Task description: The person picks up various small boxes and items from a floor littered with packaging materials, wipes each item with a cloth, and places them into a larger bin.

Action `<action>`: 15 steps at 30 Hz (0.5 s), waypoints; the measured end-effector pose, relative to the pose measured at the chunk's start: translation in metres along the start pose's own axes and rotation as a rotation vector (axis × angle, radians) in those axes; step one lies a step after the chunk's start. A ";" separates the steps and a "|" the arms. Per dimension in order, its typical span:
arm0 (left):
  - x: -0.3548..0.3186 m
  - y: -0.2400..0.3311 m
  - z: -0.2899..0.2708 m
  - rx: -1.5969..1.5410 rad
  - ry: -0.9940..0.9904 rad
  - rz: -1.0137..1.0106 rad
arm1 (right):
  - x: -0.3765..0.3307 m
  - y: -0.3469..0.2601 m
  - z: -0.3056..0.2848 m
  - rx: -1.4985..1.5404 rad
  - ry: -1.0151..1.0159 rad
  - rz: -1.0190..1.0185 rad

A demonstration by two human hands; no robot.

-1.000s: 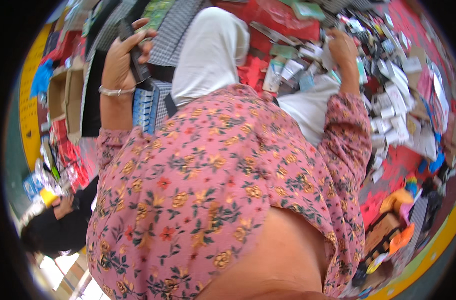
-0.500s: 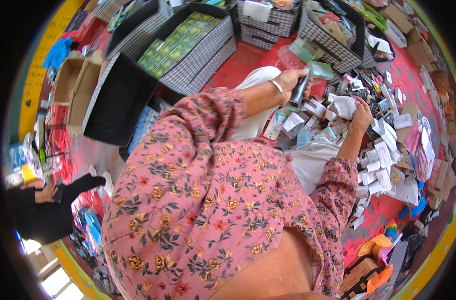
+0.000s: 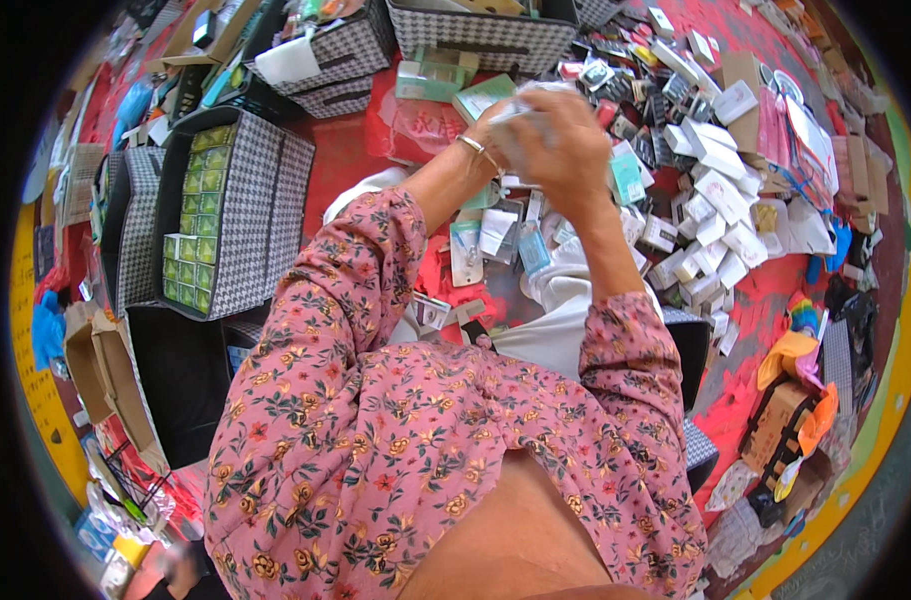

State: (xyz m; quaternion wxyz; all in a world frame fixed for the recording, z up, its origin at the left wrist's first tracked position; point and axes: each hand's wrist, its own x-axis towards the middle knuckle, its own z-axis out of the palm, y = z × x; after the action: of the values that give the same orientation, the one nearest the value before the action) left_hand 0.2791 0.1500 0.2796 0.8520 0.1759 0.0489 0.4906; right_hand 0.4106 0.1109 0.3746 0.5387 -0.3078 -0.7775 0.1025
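Both my hands meet in front of me above a pile of small goods. My right hand (image 3: 565,145), smeared by motion, is closed on a whitish cloth (image 3: 520,108) and lies over my left hand (image 3: 487,128). The left hand's fingers and whatever they grip are hidden behind the cloth and the right hand. A silver bracelet (image 3: 475,150) circles my left wrist. Just beyond the hands lies a pale green box (image 3: 482,97). Below them are a carded package (image 3: 466,252) and a light blue pack (image 3: 532,248) among small boxes.
Houndstooth storage boxes stand ahead and to the left; one holds rows of green packs (image 3: 197,215). White cartons (image 3: 720,205) heap up on the right. A black bin (image 3: 180,385) and an open cardboard box (image 3: 100,365) are at the left. Red sheeting (image 3: 340,150) covers the floor.
The right hand has brought the cloth leftward onto the left hand. The dark slim object seen in the left hand earlier is now hidden. My view has turned to the right.
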 end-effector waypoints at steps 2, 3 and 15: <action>0.004 -0.006 0.013 -0.183 0.268 -0.084 | -0.007 0.002 0.006 -0.057 -0.074 0.126; 0.006 -0.011 0.026 -0.173 0.369 -0.121 | -0.006 0.012 0.003 -0.090 -0.035 0.186; 0.007 -0.012 0.058 0.450 0.751 -0.021 | -0.003 0.060 -0.047 -0.181 0.363 0.413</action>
State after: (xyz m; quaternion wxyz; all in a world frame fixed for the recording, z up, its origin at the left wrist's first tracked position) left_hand 0.3073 0.1359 0.3303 0.7205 0.1658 0.4629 0.4890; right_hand 0.4755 0.1482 0.3611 0.6073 -0.5198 -0.5950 0.0835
